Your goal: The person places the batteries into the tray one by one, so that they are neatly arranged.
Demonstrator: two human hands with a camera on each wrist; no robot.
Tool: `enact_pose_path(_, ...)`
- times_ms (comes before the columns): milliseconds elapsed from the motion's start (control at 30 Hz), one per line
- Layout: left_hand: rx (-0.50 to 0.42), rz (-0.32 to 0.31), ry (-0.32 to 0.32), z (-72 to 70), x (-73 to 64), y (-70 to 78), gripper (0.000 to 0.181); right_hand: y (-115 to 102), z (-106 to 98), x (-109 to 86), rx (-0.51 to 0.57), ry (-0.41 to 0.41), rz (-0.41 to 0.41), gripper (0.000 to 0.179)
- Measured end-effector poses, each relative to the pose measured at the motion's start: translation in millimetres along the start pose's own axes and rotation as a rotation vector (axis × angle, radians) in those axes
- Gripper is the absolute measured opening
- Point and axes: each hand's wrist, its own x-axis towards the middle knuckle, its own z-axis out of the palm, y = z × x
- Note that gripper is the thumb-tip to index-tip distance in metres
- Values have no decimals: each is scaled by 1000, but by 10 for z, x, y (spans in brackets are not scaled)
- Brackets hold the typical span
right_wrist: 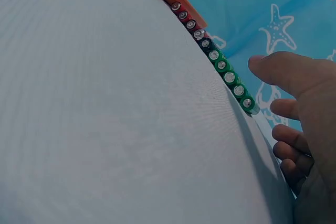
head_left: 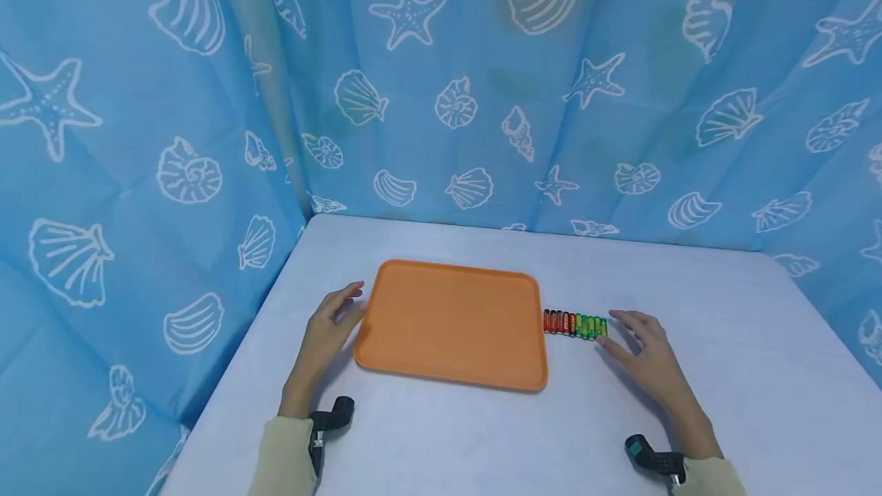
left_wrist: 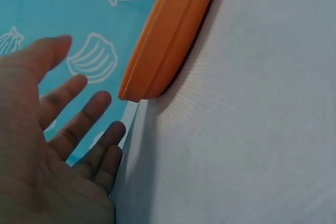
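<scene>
An orange tray lies flat on the white table. Beside its right edge, a row of several small batteries lies side by side, red batteries nearest the tray and green batteries farther right. My left hand is by the tray's left edge, fingers loosely bent and holding nothing; in the left wrist view a gap separates it from the tray. At the green end of the row is my right hand, thumb and fingers apart with nothing between them. The right wrist view shows the batteries' round ends.
A white cloth covers the table. Behind it and along the left hangs a blue curtain with white shells and starfish. Each wrist carries a black camera mount, one left and one right.
</scene>
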Motion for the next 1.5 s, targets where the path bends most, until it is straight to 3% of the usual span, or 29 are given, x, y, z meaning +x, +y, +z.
enact_pose_path(367, 70, 11, -39, 6, -8, -29, 48, 7, -15, 13, -27, 3, -6, 63)
enact_pose_path(633, 181, 11, -54, -33, -19, -28, 46, 33, 31, 52, -32, -3, -31, 58)
enact_pose_path(1100, 240, -8, -53, 37, 12, -55, 40, 88, 39, 49, -104, -2, -79, 51)
enact_pose_path(1267, 237, -3, -51, 32, 16, -50, 40, 79, 44, 35, -124, 15, -48, 52)
enact_pose_path(1500, 238, -2, -55, 35, -7, -33, 38, 50, 23, -51, -103, 103, 44, 53)
